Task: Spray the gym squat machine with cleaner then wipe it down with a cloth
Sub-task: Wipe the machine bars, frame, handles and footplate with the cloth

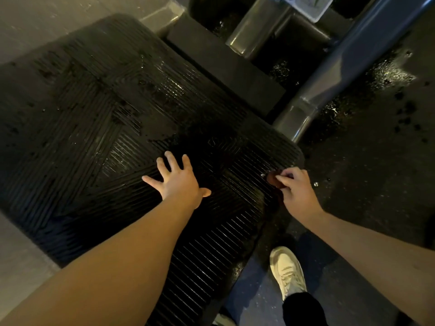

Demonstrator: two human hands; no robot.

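Observation:
The squat machine's black ribbed footplate (98, 118) fills the left and middle of the head view, and wet streaks shine on it. My left hand (176, 180) lies flat on the plate near its middle with the fingers spread. At the plate's right edge, my right hand (296, 189) has its fingers curled and pinches a small dark brown object (272, 179). It is too dark to tell what that object is. No spray bottle is in view.
Grey steel frame tubes (329, 76) run from the plate's right corner up to the top right. A black block (223, 64) sits behind the plate. The dark floor (376, 137) on the right is wet and spotted. My white shoe (287, 271) stands below the right hand.

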